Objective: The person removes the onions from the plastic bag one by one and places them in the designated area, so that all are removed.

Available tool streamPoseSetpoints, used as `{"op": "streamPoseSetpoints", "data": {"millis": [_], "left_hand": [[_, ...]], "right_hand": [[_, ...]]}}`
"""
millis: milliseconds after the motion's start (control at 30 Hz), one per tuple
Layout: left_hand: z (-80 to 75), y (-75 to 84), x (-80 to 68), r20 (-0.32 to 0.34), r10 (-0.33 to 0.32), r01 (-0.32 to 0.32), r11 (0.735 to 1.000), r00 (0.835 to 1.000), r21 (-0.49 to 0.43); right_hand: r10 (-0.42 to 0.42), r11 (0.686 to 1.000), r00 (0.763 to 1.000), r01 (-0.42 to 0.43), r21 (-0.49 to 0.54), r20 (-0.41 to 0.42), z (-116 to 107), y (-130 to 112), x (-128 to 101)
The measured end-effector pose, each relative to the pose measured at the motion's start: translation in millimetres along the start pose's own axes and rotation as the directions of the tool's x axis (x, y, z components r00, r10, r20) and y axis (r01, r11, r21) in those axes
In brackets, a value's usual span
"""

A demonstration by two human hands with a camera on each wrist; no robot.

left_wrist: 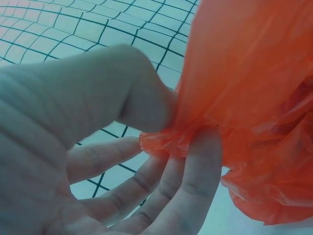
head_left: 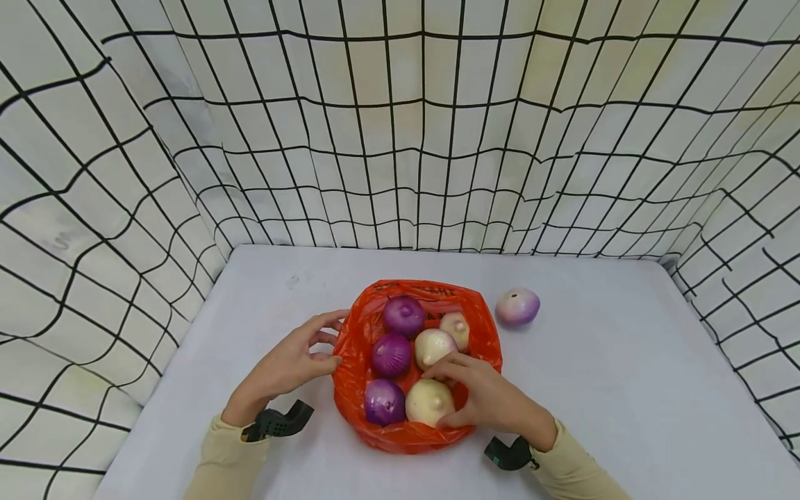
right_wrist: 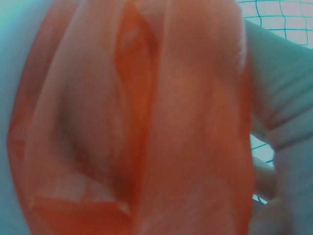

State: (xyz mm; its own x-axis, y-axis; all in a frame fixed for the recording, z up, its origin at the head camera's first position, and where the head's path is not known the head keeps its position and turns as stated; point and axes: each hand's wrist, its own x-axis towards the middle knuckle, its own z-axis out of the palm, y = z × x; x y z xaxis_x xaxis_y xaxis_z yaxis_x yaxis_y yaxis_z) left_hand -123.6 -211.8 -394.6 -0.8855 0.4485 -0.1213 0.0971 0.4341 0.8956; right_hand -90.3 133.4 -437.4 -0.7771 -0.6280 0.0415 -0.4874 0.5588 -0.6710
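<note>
A red plastic bag point(head_left: 415, 444) stands open on the table with several onions inside. Purple onions point(head_left: 391, 355) line its left side, and pale ones lie on the right. My left hand point(head_left: 284, 364) pinches the bag's left rim; in the left wrist view the gathered red plastic point(left_wrist: 234, 98) is between thumb and fingers. Reaching over the right rim, my right hand point(head_left: 490, 399) holds the pale onion point(head_left: 430, 403) at the front right, thumb on its near side and fingers on its far side. In the right wrist view the bag's wall point(right_wrist: 195, 122) hides that onion and the fingertips.
One white-and-purple onion point(head_left: 518, 307) lies outside the bag, beyond its right rim. The white table point(head_left: 625, 361) extends on both sides. Black netting point(head_left: 421, 104) hangs in front of pale walls at the back and sides.
</note>
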Motion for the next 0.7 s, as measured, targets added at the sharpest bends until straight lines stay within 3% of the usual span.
{"op": "streamPoseSetpoints", "data": {"millis": [233, 700], "left_hand": [[0.0, 0.4, 0.8, 0.002, -0.004, 0.004, 1.000, 1.000, -0.005], [-0.2, 0.0, 1.1, 0.003, -0.012, 0.012, 1.000, 1.000, -0.003]], "right_hand": [[-0.022, 1.000, 0.999, 0.022, -0.002, 0.050, 1.0, 1.4, -1.5], [-0.019, 1.000, 0.997, 0.019, 0.011, 0.072, 0.9, 1.9, -1.2]]}}
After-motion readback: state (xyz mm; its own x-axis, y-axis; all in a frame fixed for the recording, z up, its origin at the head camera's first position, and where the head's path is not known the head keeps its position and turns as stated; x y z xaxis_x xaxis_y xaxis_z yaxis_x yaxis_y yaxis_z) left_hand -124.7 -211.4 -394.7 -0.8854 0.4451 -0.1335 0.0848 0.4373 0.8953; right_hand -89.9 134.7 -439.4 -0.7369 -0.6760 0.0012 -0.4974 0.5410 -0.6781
